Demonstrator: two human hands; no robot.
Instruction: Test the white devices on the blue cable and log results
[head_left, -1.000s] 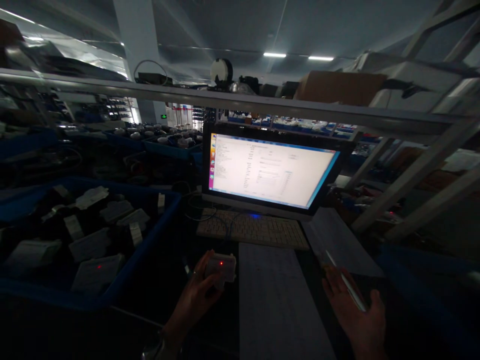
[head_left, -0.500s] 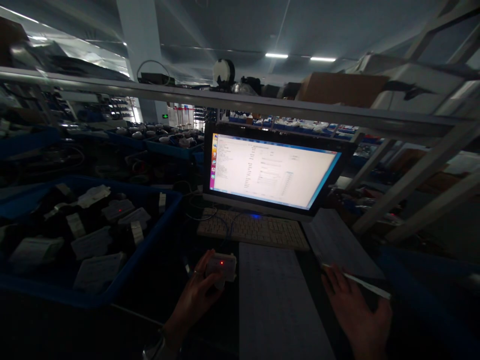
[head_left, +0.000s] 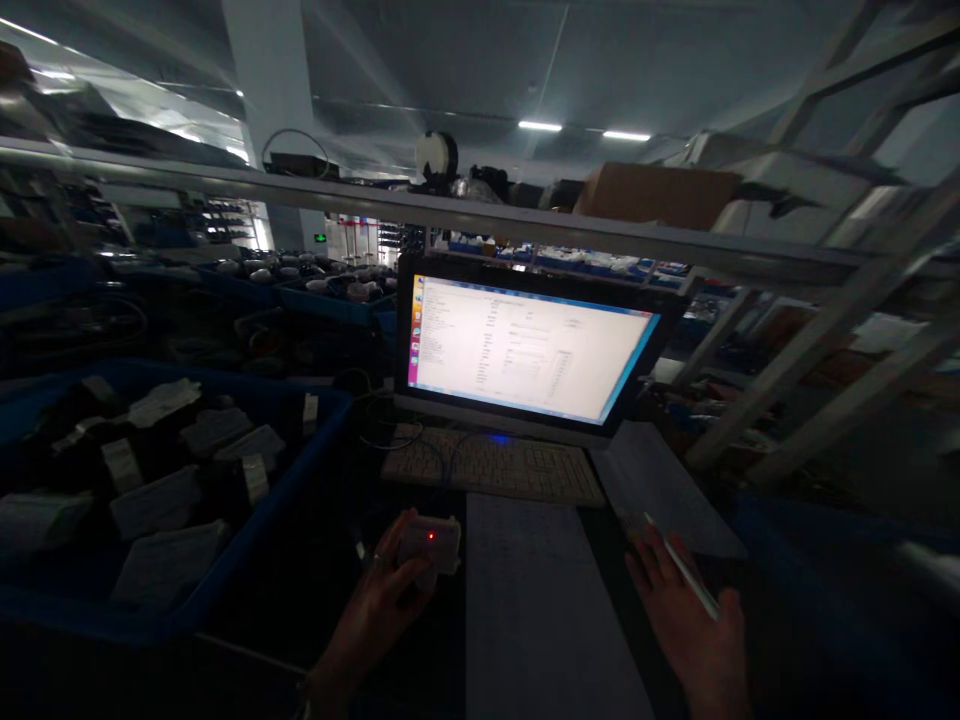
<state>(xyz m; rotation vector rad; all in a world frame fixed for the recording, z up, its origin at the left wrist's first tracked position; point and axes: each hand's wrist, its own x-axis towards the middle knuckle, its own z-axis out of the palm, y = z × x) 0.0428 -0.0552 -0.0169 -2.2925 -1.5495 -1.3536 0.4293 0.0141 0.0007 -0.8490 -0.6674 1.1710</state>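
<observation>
My left hand (head_left: 382, 590) is closed round a small pale box-shaped device (head_left: 444, 552) with a lit red light on its top face, just below the keyboard. At the right, my right hand (head_left: 688, 618) has a slim white pen (head_left: 690, 578) lying slantwise between thumb and fingers. Its fingertips are over the near edge of a white sheet (head_left: 664, 480). Between the hands a long printed paper (head_left: 540, 600) lies on the dark table; its print is too dim to read.
Behind the hands stand a pale keyboard (head_left: 547, 473) and a lit monitor (head_left: 525, 350). A blue bin (head_left: 300, 470) full of white-labelled devices is at the left. Overhead runs a shelf (head_left: 495, 215) bearing a cardboard box (head_left: 656, 192). Metal struts (head_left: 810, 345) slant at the right.
The pen has turned to a steeper slant in my right hand. My left hand keeps the device in about the same place. The whole view has shifted slightly.
</observation>
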